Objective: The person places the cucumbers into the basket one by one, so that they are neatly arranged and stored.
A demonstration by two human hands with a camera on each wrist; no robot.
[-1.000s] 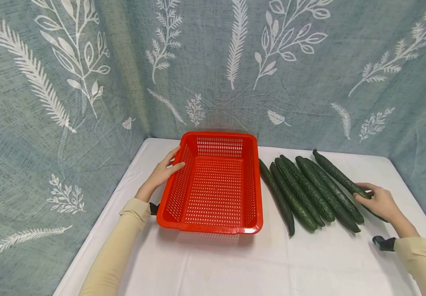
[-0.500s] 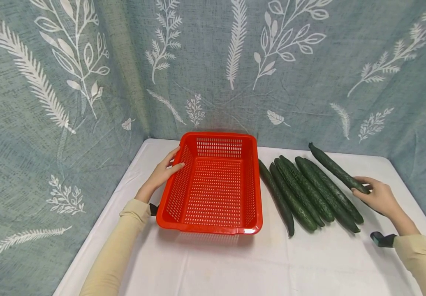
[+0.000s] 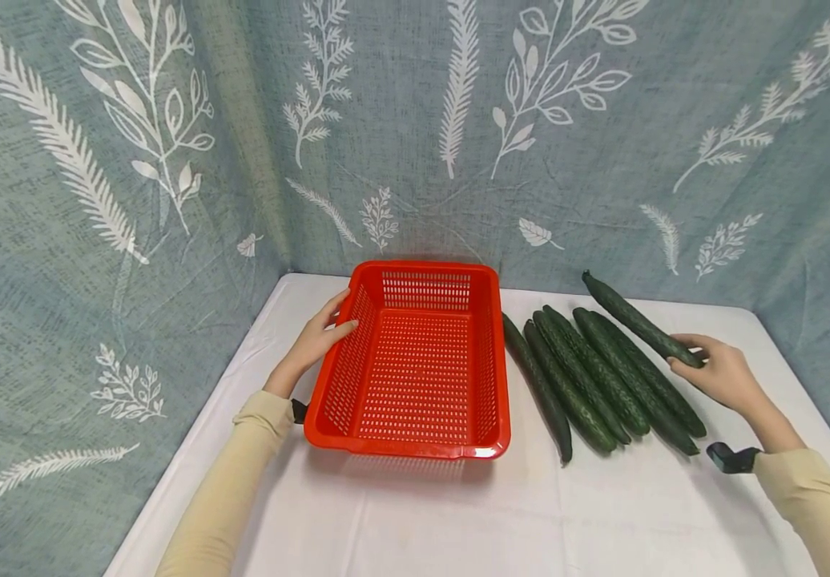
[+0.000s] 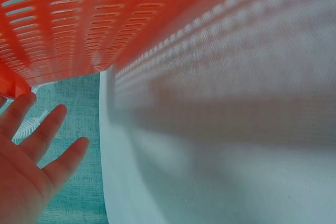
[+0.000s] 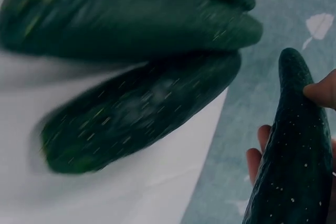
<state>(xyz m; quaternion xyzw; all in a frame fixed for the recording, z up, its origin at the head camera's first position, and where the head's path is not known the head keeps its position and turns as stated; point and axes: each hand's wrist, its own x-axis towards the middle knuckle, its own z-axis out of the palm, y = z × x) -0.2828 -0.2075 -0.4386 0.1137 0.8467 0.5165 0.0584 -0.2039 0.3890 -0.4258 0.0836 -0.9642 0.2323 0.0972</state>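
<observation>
My left hand (image 3: pixel 316 340) holds the left rim of a red perforated plastic basket (image 3: pixel 503 385). Its thumb lies over the rim, and its other fingers reach along the outer side; in the left wrist view those fingers (image 4: pixel 44 129) are spread. No item shows inside the basket. At the right, my right hand (image 3: pixel 721 373) grips a long dark green cucumber (image 3: pixel 634 319) near its closer end, thumb on one side and fingers on the other. That cucumber (image 5: pixel 296 145) is raised and slants toward the back. Several more cucumbers (image 3: pixel 588 377) lie side by side between basket and hand.
White cloth covers the table (image 3: pixel 458 521). A blue-green curtain (image 3: pixel 400 120) with white leaf prints hangs close behind and beside it. One cucumber (image 3: pixel 541 389) lies close along the basket's right side. Each wrist carries a small black camera (image 3: pixel 732 458).
My right hand has lifted the outermost cucumber and moved it left and toward the back, nearer the row. The left hand and the basket have stayed in place.
</observation>
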